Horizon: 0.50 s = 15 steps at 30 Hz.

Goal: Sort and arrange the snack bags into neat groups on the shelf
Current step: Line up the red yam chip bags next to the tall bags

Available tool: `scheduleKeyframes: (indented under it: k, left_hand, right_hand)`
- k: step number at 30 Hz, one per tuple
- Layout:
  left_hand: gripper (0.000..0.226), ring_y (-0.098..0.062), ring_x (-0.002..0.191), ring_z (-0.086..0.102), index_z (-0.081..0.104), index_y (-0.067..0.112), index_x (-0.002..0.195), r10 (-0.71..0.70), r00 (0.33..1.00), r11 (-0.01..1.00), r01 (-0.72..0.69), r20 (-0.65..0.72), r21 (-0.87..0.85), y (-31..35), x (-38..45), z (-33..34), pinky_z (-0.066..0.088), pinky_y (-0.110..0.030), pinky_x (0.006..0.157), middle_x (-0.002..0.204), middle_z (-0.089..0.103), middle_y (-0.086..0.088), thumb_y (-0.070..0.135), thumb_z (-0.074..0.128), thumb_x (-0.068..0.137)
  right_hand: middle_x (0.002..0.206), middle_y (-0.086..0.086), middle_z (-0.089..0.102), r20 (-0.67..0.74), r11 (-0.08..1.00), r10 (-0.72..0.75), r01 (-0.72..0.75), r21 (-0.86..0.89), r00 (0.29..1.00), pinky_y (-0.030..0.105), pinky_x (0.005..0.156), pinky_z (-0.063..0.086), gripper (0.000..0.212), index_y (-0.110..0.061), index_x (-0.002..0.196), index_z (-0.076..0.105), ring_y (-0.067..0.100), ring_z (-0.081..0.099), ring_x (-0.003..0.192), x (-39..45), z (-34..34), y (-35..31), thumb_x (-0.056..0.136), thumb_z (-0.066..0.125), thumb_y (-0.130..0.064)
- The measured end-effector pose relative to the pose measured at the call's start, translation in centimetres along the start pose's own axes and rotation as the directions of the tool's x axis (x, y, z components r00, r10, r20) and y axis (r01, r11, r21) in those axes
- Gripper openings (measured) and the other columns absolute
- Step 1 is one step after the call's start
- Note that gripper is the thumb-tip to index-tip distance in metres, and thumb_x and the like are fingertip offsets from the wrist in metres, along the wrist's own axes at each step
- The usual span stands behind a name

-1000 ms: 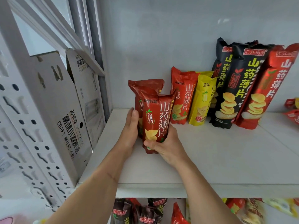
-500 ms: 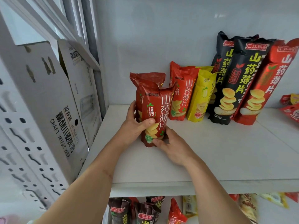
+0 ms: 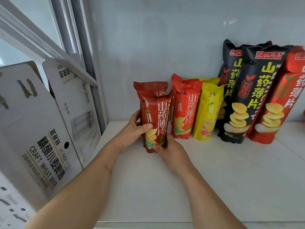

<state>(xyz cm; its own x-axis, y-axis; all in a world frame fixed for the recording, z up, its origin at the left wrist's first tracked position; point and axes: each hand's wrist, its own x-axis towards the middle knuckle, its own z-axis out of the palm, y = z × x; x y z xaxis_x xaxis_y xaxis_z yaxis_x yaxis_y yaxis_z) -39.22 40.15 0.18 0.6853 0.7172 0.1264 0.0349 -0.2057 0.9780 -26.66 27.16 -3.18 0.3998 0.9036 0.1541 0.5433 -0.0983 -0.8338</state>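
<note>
You hold two dark red bags (image 3: pixel 155 116) upright on the shelf (image 3: pixel 214 171), just left of the row. Your left hand (image 3: pixel 133 131) clamps their left side, thumb across the front; your right hand (image 3: pixel 170 151) pinches the bottom edge. The risks: the rear bag, hidden behind the front one, could slide out of your grip, or the pair could tip when released, since they lean on nothing. Push them right too hard and the red bag (image 3: pixel 183 109) and yellow bag (image 3: pixel 208 111) may topple.
</note>
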Motion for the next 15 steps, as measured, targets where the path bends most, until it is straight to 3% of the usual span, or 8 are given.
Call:
scheduleKeyframes:
  k: [4,11,15]
  left_hand:
    - [0.130,-0.005,0.123,0.052,0.026,0.042,0.146,-0.006,1.000,1.000,0.006,0.002,0.021,-0.4,1.9,-0.7,0.050,-0.024,0.090,0.133,0.048,0.023,0.084,0.080,0.035]
    - [0.127,0.002,0.114,0.054,0.027,0.044,0.141,0.002,0.999,1.000,-0.002,0.034,-0.005,-0.8,4.3,-1.5,0.050,-0.019,0.083,0.127,0.048,0.029,0.085,0.080,0.033]
    - [0.123,-0.002,0.117,0.056,0.031,0.044,0.140,0.010,0.999,1.000,-0.009,0.044,-0.026,-1.3,5.5,-1.5,0.052,-0.018,0.083,0.130,0.051,0.025,0.084,0.080,0.035]
  right_hand:
    - [0.138,-0.007,0.057,-0.028,0.999,0.030,-0.030,0.015,0.999,0.035,0.103,0.047,0.061,-0.025,0.142,0.042,0.015,0.055,0.125,1.4,0.1,0.1,0.089,0.067,-0.042]
    - [0.138,-0.007,0.056,-0.073,0.999,0.054,-0.054,0.001,0.996,0.036,0.105,0.047,0.060,-0.025,0.142,0.042,0.015,0.055,0.125,3.6,0.8,-0.2,0.090,0.066,-0.041]
    - [0.131,-0.006,0.060,-0.114,0.997,0.076,-0.077,-0.005,0.991,0.035,0.100,0.049,0.052,-0.023,0.137,0.046,0.014,0.058,0.118,4.4,1.2,0.1,0.091,0.065,-0.039]
